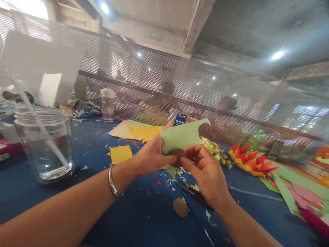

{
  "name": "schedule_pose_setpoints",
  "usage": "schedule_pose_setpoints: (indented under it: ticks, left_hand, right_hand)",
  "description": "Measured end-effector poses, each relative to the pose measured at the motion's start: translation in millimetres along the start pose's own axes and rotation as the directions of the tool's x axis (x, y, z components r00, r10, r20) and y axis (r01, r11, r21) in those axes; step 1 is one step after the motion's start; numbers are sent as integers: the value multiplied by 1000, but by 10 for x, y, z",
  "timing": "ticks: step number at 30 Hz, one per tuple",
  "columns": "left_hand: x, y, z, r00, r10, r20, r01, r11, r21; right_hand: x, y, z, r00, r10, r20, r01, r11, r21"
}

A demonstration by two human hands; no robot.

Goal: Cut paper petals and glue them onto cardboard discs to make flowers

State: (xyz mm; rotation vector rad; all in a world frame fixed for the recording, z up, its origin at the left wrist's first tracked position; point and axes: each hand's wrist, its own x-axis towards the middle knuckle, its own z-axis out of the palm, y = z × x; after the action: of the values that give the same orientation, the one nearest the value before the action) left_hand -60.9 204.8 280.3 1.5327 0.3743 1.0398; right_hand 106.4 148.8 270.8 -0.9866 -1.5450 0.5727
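A light green sheet of paper (pixel 181 136) with a curved bite cut from its right edge is pinched in my left hand (pixel 154 154). Against its lower edge lies a brown disc (pixel 177 157), and both my thumbs press on it. The fingers of my right hand (pixel 205 171) close on the disc's right side. On the blue table below rests a second brown disc (pixel 180 207). Dark-handled scissors (pixel 195 192) lie partly hidden under my right hand, beside a thin blue stick (pixel 191 209).
A glass jar of water (pixel 45 144) with a straw stands at left. Yellow paper (pixel 120 154), paper scraps, a phone (pixel 180 119) and a red-orange paper flower (pixel 250 159) lie about. A perforated metal screen (pixel 144 79) closes the back; people sit behind it.
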Motion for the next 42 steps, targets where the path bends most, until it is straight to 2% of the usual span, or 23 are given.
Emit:
schedule_pose_setpoints:
  ticks: [4,6,8,11,13,15,17,20,23,25,27,29,32,35,38,42]
  left_hand:
    - [-7,-106,108,983,-180,-44,166,961,-220]
    - [-12,-145,136,966,-252,-62,227,936,-271]
    - [-10,-150,134,960,-261,-103,226,937,-266]
    - [12,-117,77,960,-209,-187,164,959,-232]
    - [34,-99,21,951,-185,-247,133,968,-213]
    - [50,-97,-29,944,-182,-276,126,970,-210]
    - [58,-106,-52,941,-194,-276,131,964,-231]
    - [50,-113,-31,941,-237,-242,168,948,-272]
    - [28,-109,20,942,-269,-198,201,930,-308]
    - [14,-110,47,942,-285,-178,217,920,-325]
    - [5,-118,62,936,-305,-175,236,914,-329]
    - [2,-132,67,931,-320,-177,252,913,-322]
    - [0,-145,72,931,-326,-163,264,912,-315]
    - [-7,-141,84,936,-325,-136,268,908,-323]
    - [-16,-132,103,933,-343,-113,294,902,-315]
    - [-19,-134,115,931,-343,-125,295,908,-297]
  right_hand:
    - [-1,32,-12,999,-26,-21,26,999,-20]
    - [5,46,-21,999,-44,-26,43,998,-49]
    - [17,44,-40,998,-56,-31,53,994,-93]
    - [28,4,-120,996,-79,-41,66,967,-245]
    - [-3,-34,-213,997,-74,-19,60,915,-399]
    - [-89,-56,-322,997,4,71,37,829,-559]
    - [-231,-45,-421,970,132,203,50,712,-701]
    - [-473,40,-509,935,215,281,132,524,-841]
    - [-624,135,-528,933,231,275,149,448,-881]
    - [-651,161,-527,935,231,270,148,436,-888]
    - [-643,155,-531,942,210,261,142,454,-879]
    - [-627,132,-543,954,188,235,107,517,-849]
    - [-618,95,-560,961,231,152,-45,673,-738]
    - [-623,52,-543,945,321,63,-235,801,-550]
    - [-626,-30,-487,935,351,-45,-339,854,-395]
    - [-621,-149,-425,937,317,-148,-345,903,-255]
